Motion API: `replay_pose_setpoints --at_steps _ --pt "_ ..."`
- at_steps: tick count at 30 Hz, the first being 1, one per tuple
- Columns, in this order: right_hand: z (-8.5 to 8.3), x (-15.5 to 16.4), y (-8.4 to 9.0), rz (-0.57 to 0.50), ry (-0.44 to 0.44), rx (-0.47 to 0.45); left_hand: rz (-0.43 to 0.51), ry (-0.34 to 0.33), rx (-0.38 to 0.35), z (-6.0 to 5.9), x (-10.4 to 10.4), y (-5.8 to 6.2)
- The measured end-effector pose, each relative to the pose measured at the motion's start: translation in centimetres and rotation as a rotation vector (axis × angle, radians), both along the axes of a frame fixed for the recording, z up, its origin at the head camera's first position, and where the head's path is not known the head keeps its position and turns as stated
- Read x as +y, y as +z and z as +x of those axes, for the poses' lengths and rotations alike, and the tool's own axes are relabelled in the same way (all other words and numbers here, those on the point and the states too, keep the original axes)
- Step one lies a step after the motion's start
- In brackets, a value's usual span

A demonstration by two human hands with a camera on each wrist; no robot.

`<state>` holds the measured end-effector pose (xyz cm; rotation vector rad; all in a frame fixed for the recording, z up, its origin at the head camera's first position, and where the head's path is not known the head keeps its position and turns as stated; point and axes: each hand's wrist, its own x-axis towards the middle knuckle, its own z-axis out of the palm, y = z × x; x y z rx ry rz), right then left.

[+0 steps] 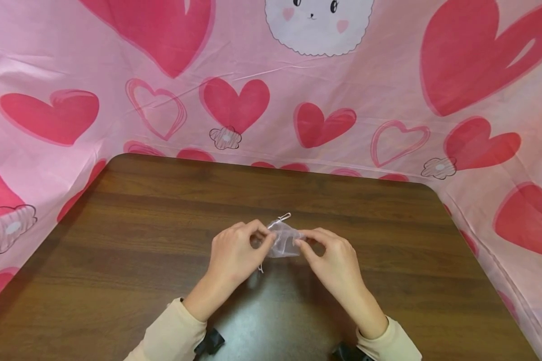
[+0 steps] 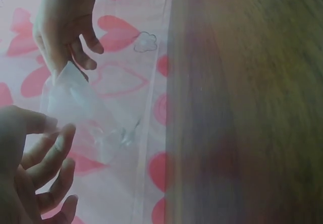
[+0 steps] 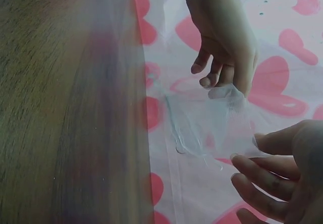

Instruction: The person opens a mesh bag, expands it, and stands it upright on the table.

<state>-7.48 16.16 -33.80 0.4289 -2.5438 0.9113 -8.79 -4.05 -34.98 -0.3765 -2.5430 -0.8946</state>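
Observation:
Between the two hands hangs a small sheer white drawstring pouch (image 1: 283, 241), held above the table. My left hand (image 1: 237, 250) pinches its left side between thumb and forefinger, and my right hand (image 1: 336, 258) pinches its right side the same way. One loop of white cord (image 1: 285, 217) sticks out at the pouch's upper left; another cord end (image 1: 260, 268) dangles below my left hand. In the right wrist view the pouch (image 3: 217, 128) looks thin and see-through. The left wrist view shows the pouch (image 2: 75, 100) stretched between both hands.
A dark brown wooden table (image 1: 162, 200) lies under the hands. Pink cloth (image 1: 275, 65) printed with red hearts stands along its back and sides. Black straps or devices (image 1: 211, 342) show at both wrists, below the beige sleeves (image 1: 173, 333).

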Motion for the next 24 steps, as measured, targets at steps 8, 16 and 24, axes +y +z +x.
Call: replay_pose_setpoints --at_steps 8,16,24 --pt "0.02 -0.04 0.19 0.022 -0.043 0.029 -0.050 -0.072 0.009 -0.07 0.29 -0.11" --pt "0.09 -0.03 -0.03 0.017 -0.046 0.039 -0.073 -0.143 0.050 0.20 0.58 -0.08" --pt "0.16 -0.12 -0.10 0.012 -0.034 -0.003 -0.052 -0.076 0.085 0.13 0.37 -0.16"
